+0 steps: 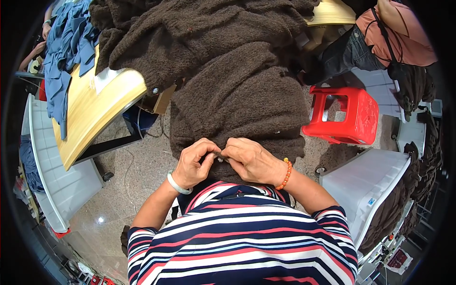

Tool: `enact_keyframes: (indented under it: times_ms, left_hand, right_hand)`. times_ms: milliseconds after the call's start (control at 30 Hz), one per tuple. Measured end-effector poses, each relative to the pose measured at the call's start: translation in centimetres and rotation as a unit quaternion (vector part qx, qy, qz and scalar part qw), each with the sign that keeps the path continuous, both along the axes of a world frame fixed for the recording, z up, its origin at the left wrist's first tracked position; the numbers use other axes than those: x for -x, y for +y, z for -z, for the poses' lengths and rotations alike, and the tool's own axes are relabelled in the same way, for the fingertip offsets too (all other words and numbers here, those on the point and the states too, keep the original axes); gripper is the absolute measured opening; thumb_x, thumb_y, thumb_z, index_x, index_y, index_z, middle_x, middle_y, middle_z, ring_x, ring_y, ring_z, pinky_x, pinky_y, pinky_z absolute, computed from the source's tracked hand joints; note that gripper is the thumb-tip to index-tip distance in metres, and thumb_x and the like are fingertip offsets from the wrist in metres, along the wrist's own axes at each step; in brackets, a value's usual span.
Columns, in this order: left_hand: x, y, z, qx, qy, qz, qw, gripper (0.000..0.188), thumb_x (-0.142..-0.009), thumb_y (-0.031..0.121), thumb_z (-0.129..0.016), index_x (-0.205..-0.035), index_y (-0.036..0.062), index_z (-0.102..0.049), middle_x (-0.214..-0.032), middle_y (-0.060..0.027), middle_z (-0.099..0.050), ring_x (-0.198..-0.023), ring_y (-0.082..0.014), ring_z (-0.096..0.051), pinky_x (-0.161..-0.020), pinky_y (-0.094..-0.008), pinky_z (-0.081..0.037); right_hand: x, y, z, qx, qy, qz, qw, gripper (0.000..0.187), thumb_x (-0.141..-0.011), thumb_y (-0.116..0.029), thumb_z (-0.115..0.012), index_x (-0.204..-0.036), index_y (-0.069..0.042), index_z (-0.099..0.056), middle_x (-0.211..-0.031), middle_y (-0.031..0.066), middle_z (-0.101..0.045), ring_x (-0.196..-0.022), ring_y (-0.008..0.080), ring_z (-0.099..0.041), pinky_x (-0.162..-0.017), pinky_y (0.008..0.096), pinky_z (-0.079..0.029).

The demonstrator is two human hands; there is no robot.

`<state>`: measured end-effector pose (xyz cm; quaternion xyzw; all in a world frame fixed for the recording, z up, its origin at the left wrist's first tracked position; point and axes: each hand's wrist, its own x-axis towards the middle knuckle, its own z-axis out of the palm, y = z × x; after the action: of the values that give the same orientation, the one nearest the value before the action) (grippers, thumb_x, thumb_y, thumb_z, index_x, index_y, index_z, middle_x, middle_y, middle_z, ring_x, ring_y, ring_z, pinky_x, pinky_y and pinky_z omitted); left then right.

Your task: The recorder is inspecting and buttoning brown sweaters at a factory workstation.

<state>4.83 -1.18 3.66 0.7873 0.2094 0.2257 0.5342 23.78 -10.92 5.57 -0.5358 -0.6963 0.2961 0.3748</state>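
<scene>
A dark brown fuzzy knit garment (242, 90) hangs over my lap and runs up onto the table. My left hand (194, 162) is closed in a pinch on its near edge. From the other side my right hand (252, 159) pinches the same edge, fingertips almost touching the left ones. A small shiny button (220, 160) shows between the two hands. Further right on the knit sits another small button (278, 132). Whatever lies under my fingertips is hidden.
A wooden table (116, 102) curves at left, with blue garments (71, 47) on it. To the right stand a red plastic stool (346, 114) and a white bin (363, 178) beside brown garments. Another white bin (61, 166) is at far left. A person (387, 35) in orange is at upper right.
</scene>
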Motion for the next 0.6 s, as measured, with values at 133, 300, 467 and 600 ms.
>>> enact_keyframes:
  times_ms: [133, 300, 467, 600]
  left_hand:
    - [0.2, 0.4, -0.5, 0.007, -0.027, 0.010, 1.000, 0.014, -0.080, -0.006, -0.061, -0.093, -0.0012, -0.062, -0.087, -0.0132, -0.064, -0.076, -0.0244, -0.065, -0.069, -0.0315, -0.051]
    - [0.3, 1.2, -1.3, 0.045, -0.012, 0.029, 0.999, 0.011, -0.083, -0.003, -0.061, -0.093, -0.0016, -0.063, -0.084, -0.0125, -0.065, -0.075, -0.0235, -0.065, -0.069, -0.0305, -0.051]
    - [0.7, 1.7, -1.5, 0.100, 0.032, 0.044, 0.993, 0.007, -0.088, 0.003, -0.062, -0.092, -0.0019, -0.064, -0.082, -0.0075, -0.065, -0.075, -0.0134, -0.061, -0.067, -0.0263, -0.048]
    - [1.3, 2.3, -1.3, 0.268, 0.076, 0.084, 0.957, 0.011, -0.092, 0.010, -0.065, -0.096, -0.0002, -0.065, -0.083, 0.0019, -0.062, -0.076, -0.0047, -0.055, -0.067, -0.0211, -0.044]
  right_hand:
    - [-0.4, 0.3, -0.4, 0.069, 0.114, -0.026, 0.991, 0.016, -0.079, 0.003, -0.062, -0.095, 0.002, -0.063, -0.080, 0.0121, -0.056, -0.073, 0.0261, -0.057, -0.066, 0.0359, -0.047]
    - [0.0, 0.6, -1.3, 0.157, 0.180, 0.016, 0.971, 0.008, -0.084, -0.006, -0.066, -0.087, 0.002, -0.066, -0.073, 0.0050, -0.056, -0.059, 0.0092, -0.049, -0.052, 0.0256, -0.038]
    - [0.7, 0.2, -1.1, 0.195, 0.185, 0.065, 0.961, 0.011, -0.085, -0.010, -0.069, -0.084, 0.000, -0.068, -0.068, 0.0025, -0.057, -0.056, 0.0055, -0.045, -0.049, 0.0243, -0.036]
    - [0.5, 0.0, -0.9, 0.192, 0.215, 0.070, 0.955, 0.014, -0.086, -0.014, -0.070, -0.085, 0.000, -0.068, -0.067, 0.0015, -0.058, -0.055, 0.0046, -0.044, -0.049, 0.0238, -0.035]
